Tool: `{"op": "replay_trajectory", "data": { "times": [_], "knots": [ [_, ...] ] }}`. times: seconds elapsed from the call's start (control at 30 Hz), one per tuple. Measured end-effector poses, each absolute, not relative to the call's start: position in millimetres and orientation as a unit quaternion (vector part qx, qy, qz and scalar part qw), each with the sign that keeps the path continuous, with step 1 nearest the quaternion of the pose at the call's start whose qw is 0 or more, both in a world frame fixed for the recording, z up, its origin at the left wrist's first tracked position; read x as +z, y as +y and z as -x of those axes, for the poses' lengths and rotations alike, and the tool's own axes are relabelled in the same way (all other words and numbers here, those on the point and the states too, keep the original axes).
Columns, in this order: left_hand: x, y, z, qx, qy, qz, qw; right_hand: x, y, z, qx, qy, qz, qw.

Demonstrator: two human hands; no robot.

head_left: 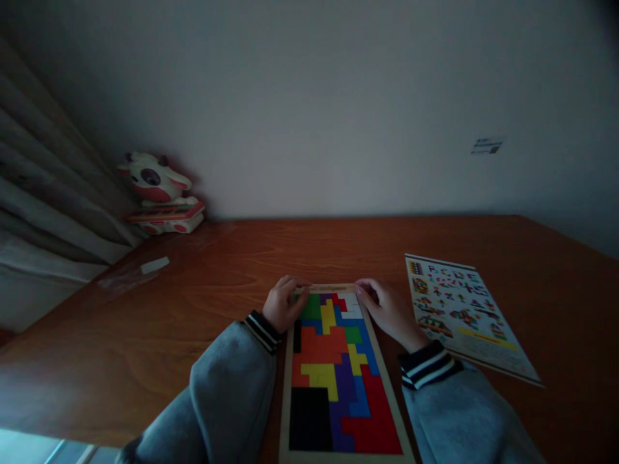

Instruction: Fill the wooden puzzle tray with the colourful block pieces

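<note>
A shallow wooden puzzle tray (pixel 287 412) lies lengthwise on the table in front of me. Flat blocks in red, orange, yellow, green, blue, purple, white and black fill its inside, with a large black area (pixel 311 419) at the near left. My left hand (pixel 285 304) is closed on the far left corner of the frame, its thumb over the rim near a green block (pixel 311 307). At the far right corner, my right hand (pixel 384 309) pinches the frame between thumb and fingers, close to the white blocks (pixel 352 308). Some fingertips of both hands are hidden.
Right of the tray lies a printed sheet (pixel 464 309) with coloured block figures. A cow-shaped toy (pixel 162 193) stands at the back left by the curtain (pixel 53 187). Clear plastic wrapping with a white label (pixel 155 265) rests before it. A wall (pixel 329 116) borders the wooden table (pixel 232 264).
</note>
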State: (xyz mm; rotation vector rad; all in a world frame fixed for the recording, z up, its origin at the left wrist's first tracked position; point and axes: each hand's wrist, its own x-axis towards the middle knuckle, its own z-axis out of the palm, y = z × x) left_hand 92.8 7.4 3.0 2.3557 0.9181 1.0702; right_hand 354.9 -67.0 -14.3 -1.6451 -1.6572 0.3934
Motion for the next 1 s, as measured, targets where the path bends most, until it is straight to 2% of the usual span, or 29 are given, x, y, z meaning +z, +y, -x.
{"op": "replay_trajectory", "data": {
  "times": [0.2, 0.3, 0.53, 0.73, 1.0],
  "knots": [
    [0.7, -2.5, -70.7, 0.383, 0.37, -0.836, 0.133, -16.7, -98.4, -347.5, 0.132, -0.642, 0.629, 0.418],
    [-1.6, -19.5, -59.3, 0.37, 0.373, -0.841, 0.131, -21.7, -121.9, -345.2, 0.117, -0.65, 0.628, 0.411],
    [-7.0, -74.3, -41.7, 0.345, 0.379, -0.851, 0.117, -27.2, -170.8, -338.7, 0.073, -0.673, 0.639, 0.365],
    [-6.0, -116.8, -29.5, 0.323, 0.457, -0.823, 0.101, -22.6, -204.6, -326.7, 0.025, -0.693, 0.659, 0.292],
    [-8.3, -139.6, -28.1, 0.265, 0.501, -0.822, 0.049, -24.7, -215.0, -328.1, 0.014, -0.698, 0.659, 0.28]
  ]
}}
